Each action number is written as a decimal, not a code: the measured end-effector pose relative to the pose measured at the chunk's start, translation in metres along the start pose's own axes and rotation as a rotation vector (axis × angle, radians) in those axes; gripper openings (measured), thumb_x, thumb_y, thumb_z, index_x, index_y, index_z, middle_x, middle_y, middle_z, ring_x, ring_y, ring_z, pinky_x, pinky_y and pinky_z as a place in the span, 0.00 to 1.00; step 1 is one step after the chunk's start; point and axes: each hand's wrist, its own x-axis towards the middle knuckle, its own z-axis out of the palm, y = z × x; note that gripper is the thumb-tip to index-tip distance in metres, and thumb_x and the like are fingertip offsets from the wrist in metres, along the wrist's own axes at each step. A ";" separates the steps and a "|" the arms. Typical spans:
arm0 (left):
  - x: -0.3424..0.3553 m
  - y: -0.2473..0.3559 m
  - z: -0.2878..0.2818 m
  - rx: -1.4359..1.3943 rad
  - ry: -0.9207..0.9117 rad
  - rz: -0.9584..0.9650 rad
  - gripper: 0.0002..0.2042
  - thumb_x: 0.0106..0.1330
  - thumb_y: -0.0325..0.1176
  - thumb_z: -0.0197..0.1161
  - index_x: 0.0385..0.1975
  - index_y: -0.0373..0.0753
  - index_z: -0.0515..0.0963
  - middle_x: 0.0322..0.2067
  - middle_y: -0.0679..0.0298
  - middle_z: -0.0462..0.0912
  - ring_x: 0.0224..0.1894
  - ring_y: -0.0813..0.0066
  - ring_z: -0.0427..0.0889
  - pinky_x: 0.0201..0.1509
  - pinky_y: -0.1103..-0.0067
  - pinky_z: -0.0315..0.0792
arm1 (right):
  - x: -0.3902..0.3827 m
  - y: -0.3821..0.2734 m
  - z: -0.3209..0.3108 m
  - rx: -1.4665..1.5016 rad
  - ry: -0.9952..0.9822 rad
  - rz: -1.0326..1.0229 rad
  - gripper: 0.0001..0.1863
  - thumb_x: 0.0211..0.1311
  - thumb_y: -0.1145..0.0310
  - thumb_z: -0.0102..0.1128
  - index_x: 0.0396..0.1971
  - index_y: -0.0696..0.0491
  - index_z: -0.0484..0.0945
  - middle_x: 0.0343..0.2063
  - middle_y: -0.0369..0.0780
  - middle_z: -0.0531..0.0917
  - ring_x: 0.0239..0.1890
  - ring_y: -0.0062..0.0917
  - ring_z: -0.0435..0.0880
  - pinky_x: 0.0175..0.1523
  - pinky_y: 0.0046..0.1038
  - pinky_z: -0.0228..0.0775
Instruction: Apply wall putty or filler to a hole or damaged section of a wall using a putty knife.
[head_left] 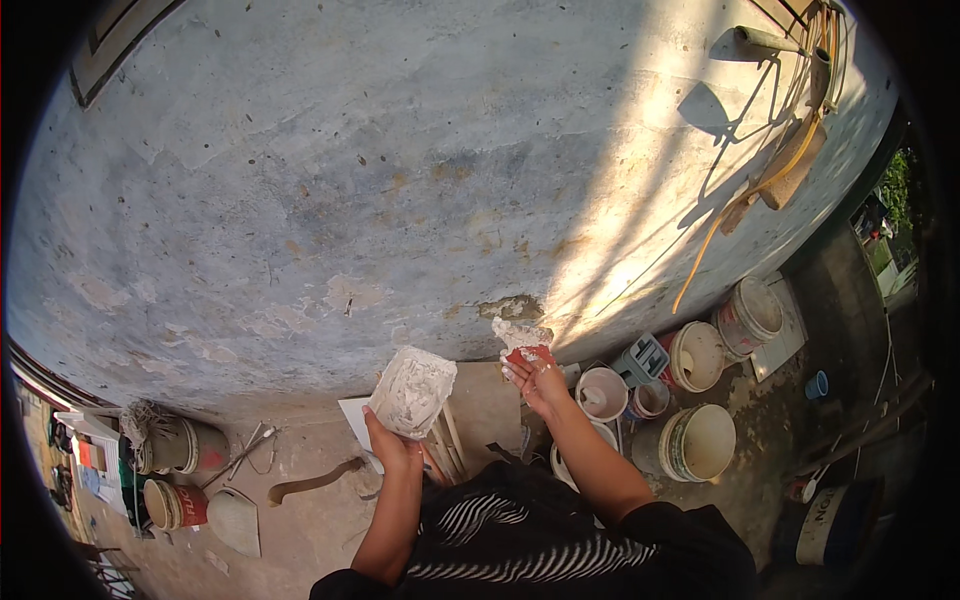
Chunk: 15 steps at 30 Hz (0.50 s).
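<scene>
My left hand (393, 445) grips a shallow whitish tray (385, 385) from below, its fingers mostly hidden. Pale wet plaster (420, 392) is smeared across the tray. Closed around a red scraper (530, 356), my right hand (540, 385) holds it up close to the wall. A lump of plaster (515, 333) covers the scraper's upper edge. Just above it, the bluish-grey wall (380, 200) has a rough brown hollow (512, 307) where its surface has broken away. Whether the plaster touches the wall, I cannot tell.
To my right stand several buckets (700, 440) and a grey plastic container (643, 358). Tools with an orange hose (797, 150) hang on the sunlit wall. At left are a red bucket (172, 505), a larger bucket (200, 445) and a curved wooden handle (310, 483).
</scene>
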 end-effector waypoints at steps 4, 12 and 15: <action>0.001 0.002 -0.012 0.013 0.005 0.010 0.31 0.78 0.54 0.41 0.67 0.33 0.62 0.65 0.53 0.69 0.66 0.57 0.72 0.68 0.62 0.70 | 0.038 0.004 0.023 0.022 0.099 -0.035 0.13 0.77 0.71 0.40 0.55 0.56 0.70 0.47 0.50 0.81 0.50 0.41 0.84 0.57 0.42 0.80; 0.003 0.012 -0.032 -0.010 0.094 0.062 0.32 0.77 0.56 0.44 0.69 0.35 0.61 0.67 0.54 0.68 0.66 0.57 0.72 0.67 0.62 0.71 | 0.062 -0.010 0.054 0.100 0.021 -0.101 0.10 0.72 0.75 0.44 0.48 0.58 0.73 0.44 0.52 0.81 0.50 0.43 0.83 0.60 0.45 0.78; 0.007 0.013 -0.041 -0.028 0.080 0.077 0.32 0.76 0.56 0.45 0.68 0.36 0.61 0.66 0.54 0.68 0.66 0.57 0.72 0.67 0.62 0.71 | 0.068 -0.010 0.048 0.166 -0.035 -0.107 0.09 0.70 0.77 0.46 0.45 0.59 0.75 0.44 0.52 0.82 0.50 0.42 0.82 0.61 0.45 0.77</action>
